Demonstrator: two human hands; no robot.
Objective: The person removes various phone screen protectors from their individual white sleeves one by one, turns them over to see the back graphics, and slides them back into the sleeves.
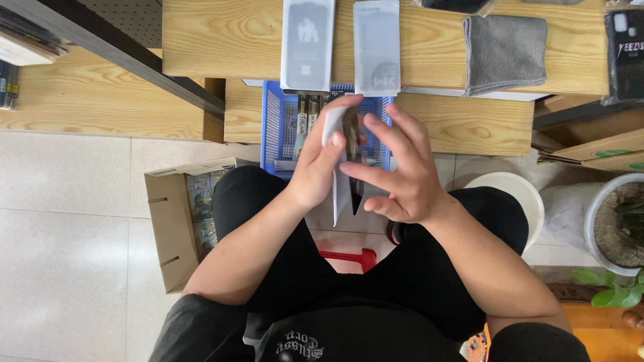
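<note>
Wooden bench point(201, 40) fills the top of the frame, with two flat grey sleeves point(307, 43) and a folded grey cloth point(504, 53) lying on it. Just below, at centre, both hands are clamped on a dark phone point(351, 144) partly wrapped in a white sheet point(341, 191): left hand point(320, 164) grips its side, right hand point(402, 171) pinches the edge. Judging by this, the sheet is only partway on or off. A blue basket point(275, 127) sits behind.

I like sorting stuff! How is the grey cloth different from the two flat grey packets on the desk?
The grey cloth is soft, folded and darker; the two flat grey packets are stiff, pale and glossy. The cloth lies fully on the desk, at the right; the packets hang over its front edge, above the blue basket. All are grey and lie flat.
</note>
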